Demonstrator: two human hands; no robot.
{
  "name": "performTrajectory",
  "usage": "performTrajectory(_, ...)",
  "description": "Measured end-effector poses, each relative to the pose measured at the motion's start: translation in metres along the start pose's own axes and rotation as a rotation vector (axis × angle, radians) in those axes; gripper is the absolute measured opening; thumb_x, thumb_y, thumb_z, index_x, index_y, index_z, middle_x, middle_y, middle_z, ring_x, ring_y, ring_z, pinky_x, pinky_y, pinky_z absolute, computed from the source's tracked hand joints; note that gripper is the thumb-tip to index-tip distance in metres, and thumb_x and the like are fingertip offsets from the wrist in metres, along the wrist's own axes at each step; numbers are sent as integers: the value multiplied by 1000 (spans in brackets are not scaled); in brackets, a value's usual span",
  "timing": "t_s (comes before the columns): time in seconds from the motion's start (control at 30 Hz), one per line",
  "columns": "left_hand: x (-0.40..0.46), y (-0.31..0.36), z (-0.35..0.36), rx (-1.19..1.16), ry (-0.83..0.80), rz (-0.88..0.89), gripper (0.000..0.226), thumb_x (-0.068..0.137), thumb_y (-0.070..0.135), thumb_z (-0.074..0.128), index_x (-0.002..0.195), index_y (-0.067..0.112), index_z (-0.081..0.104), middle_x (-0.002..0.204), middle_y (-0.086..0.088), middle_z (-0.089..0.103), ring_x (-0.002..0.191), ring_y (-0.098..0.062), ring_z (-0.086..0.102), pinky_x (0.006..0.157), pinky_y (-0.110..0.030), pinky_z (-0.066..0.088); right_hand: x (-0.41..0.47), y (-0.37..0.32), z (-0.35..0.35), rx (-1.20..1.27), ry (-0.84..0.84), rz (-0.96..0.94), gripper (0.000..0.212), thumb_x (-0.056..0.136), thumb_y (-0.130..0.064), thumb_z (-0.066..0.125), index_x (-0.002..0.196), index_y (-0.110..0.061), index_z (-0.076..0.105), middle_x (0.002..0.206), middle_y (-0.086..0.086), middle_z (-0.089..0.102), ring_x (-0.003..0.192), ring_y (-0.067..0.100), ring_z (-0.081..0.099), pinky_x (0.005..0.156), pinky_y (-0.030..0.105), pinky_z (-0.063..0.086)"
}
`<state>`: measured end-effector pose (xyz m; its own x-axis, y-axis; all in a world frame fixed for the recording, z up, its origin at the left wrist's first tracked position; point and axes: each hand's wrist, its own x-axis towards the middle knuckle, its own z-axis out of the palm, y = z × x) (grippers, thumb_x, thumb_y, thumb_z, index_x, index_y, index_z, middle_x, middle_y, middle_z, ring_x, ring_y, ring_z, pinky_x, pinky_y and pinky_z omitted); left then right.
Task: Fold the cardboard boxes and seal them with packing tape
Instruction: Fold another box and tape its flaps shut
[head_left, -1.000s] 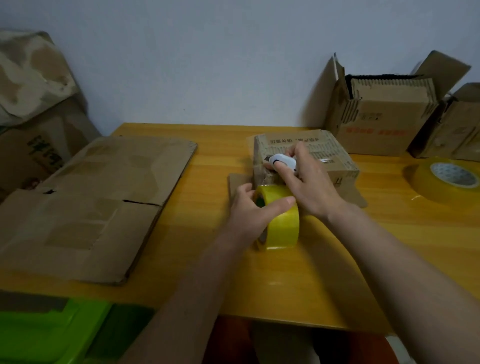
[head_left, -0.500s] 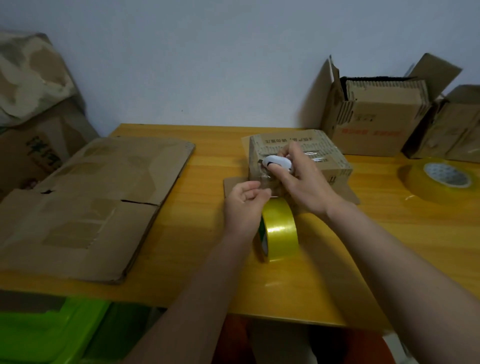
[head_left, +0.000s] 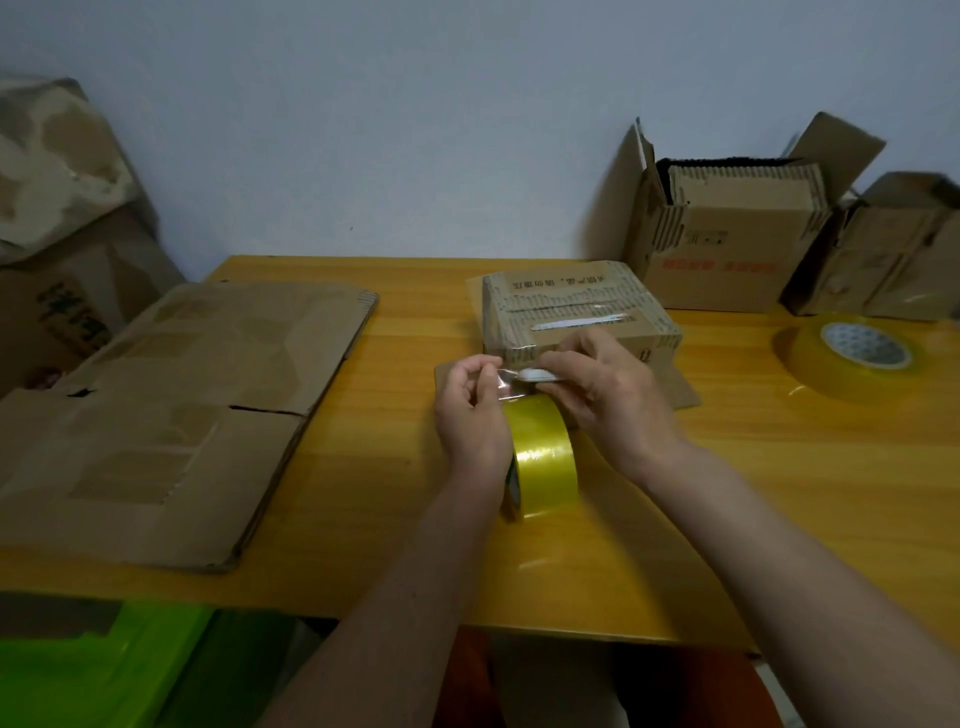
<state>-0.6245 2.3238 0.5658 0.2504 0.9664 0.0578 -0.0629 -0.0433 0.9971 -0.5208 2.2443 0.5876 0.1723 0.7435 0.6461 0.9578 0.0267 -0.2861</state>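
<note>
Head view. The small cardboard box (head_left: 576, 317), folded shut with a strip of clear tape already along its top seam, sat on the yellow bench (head_left: 727, 493), just beyond my hands. My left hand (head_left: 470, 410) had its fingertips curled in a pinch on the stretched clear tape (head_left: 503, 383) that ran from the box's near face toward the yellow tape roll (head_left: 543, 457), which stood on edge on the bench, below and between my wrists. My right hand (head_left: 608, 395) was clamped on a small white cutter (head_left: 537, 375), its edge laid against the tape beside the left fingertips.

I judged the step in hand to be severing the strip. To do it well, I needed the tape taut between pinch and box, the cutter drawn squarely across the full width, and the free end pressed flat on the box's face afterwards so no wrinkle lifted.

A flattened sheet of cardboard (head_left: 171, 405) lay to the left; a second tape roll (head_left: 857, 358) lay flat at right, near two open boxes (head_left: 737, 244).
</note>
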Motion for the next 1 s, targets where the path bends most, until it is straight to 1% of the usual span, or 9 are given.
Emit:
performTrajectory(0.07, 1, 0, -1, -6, -15, 1, 13, 99, 13, 51, 98, 17, 63, 84, -5, 64, 77, -12, 59, 67, -20, 47, 2, 0, 3, -61, -47, -59, 19, 86, -16, 68, 102, -7, 70, 90, 10, 56, 76, 25, 57, 56, 33, 48)
performTrajectory(0.2, 2, 0, -2, -2, -10, -3, 13, 99, 16, 51, 94, 22, 63, 79, -1, 62, 74, -12, 57, 68, -28, 46, 1, 8, 0, -78, -55, 99, 15, 89, -19, 63, 99, -7, 66, 91, 4, 51, 78, 19, 51, 59, 31, 43)
performTrajectory(0.33, 2, 1, -4, -27, -29, -28, 15, 99, 18, 50, 94, 24, 62, 79, 1, 61, 75, -14, 57, 72, -35, 49, -24, 31, -9, 57, -19, 281, 14, 83, -17, 70, 96, -16, 70, 84, -6, 55, 70, 1, 50, 60, 11, 33)
performTrajectory(0.43, -2, 3, -4, -72, -67, -60, 10, 95, 15, 57, 94, 23, 62, 82, 1, 64, 76, -13, 57, 72, -36, 49, -51, 44, -2, 209, -171, 617, 19, 82, -20, 70, 96, -26, 58, 89, -9, 61, 79, 2, 56, 69, 22, 47)
performTrajectory(0.53, -3, 4, -5, -75, -114, -89, 24, 88, 1, 62, 97, 23, 59, 91, -12, 66, 80, -20, 61, 77, -39, 51, -64, 52, 1, 137, -296, 743, 21, 83, -22, 71, 91, -22, 52, 91, -1, 63, 80, 18, 56, 68, 34, 45)
performTrajectory(0.67, 0, 3, -8, -63, -153, -93, 29, 87, -2, 62, 98, 25, 57, 86, -7, 63, 78, -17, 60, 71, -30, 50, -46, 44, -6, -158, -188, 497, 23, 83, -32, 69, 92, -13, 59, 99, 1, 55, 96, 22, 51, 73, 30, 41)
performTrajectory(0.8, 5, 1, -9, -68, -208, -121, 25, 88, 0, 62, 103, 20, 56, 92, -4, 66, 83, -12, 63, 71, -22, 51, 6, 12, -7, -144, 34, 97, 21, 90, -25, 60, 103, -10, 66, 106, 8, 61, 100, 25, 53, 81, 32, 43)
performTrajectory(0.9, 9, 1, -11, -42, -242, -137, 28, 89, 2, 63, 115, 12, 55, 101, -5, 66, 89, -12, 64, 71, -17, 51, 40, 7, 6, -122, -163, 14, 32, 97, -30, 51, 125, -18, 61, 132, 4, 55, 123, 23, 44, 102, 33, 32)
performTrajectory(1.0, 13, 2, -16, -27, -269, -153, 43, 88, 5, 66, 126, 11, 46, 93, 2, 68, 79, -3, 66, 65, -14, 49, 46, 18, 20, -155, -288, 34, 37, 99, -37, 41, 132, -27, 55, 141, -4, 50, 130, 18, 40, 106, 32, 26)
